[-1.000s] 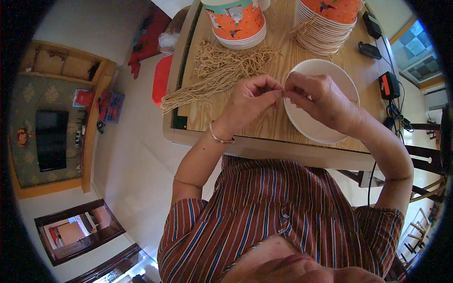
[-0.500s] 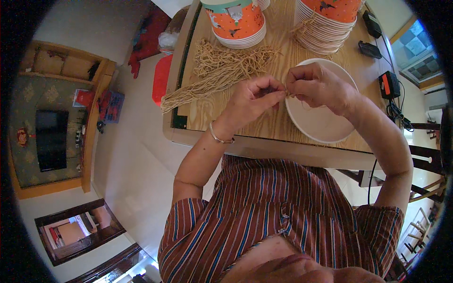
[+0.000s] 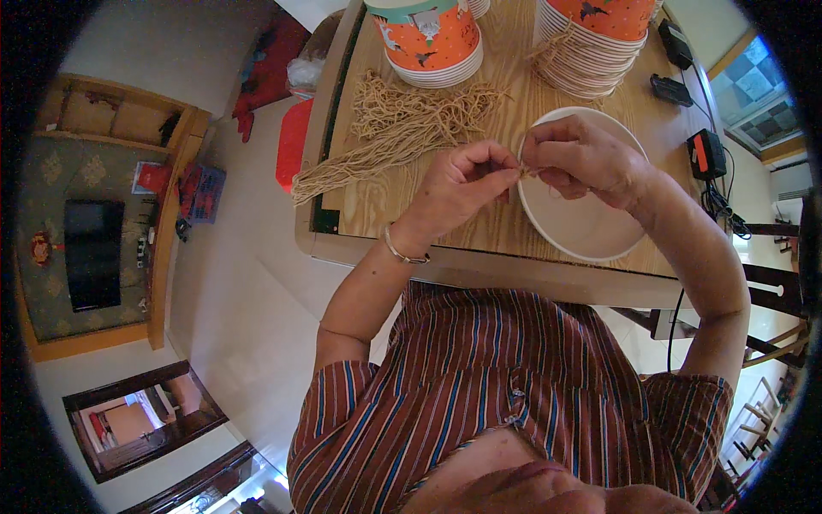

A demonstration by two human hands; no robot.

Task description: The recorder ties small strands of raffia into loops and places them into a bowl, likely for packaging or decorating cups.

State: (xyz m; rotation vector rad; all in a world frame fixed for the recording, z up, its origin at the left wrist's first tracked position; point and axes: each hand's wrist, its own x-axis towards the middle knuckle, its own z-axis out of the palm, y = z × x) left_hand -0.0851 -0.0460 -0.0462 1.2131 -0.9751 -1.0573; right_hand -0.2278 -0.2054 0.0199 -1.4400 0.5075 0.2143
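My left hand (image 3: 458,190) and my right hand (image 3: 591,163) meet fingertip to fingertip over the left rim of a white round paper tub (image 3: 591,227). Both pinch a short bit of thin tan cord (image 3: 524,172), mostly hidden between the fingers. A faint strand hangs below the right fingers inside the tub. Left of the tub, a bundle of tan cords (image 3: 394,150) lies on the wooden table, loose and curly at the far end, straight toward the table's left edge.
Behind the cords stand orange patterned paper tubs (image 3: 437,43), nested. A taller stack (image 3: 591,64) at the back right has tan cord on its side. Black adapters (image 3: 672,89) and an orange-black device (image 3: 705,156) with cables line the right table edge. A red stool (image 3: 295,146) stands left.
Barely anything differs. Both hands shift very slightly, still pinching the cord at the same spot.
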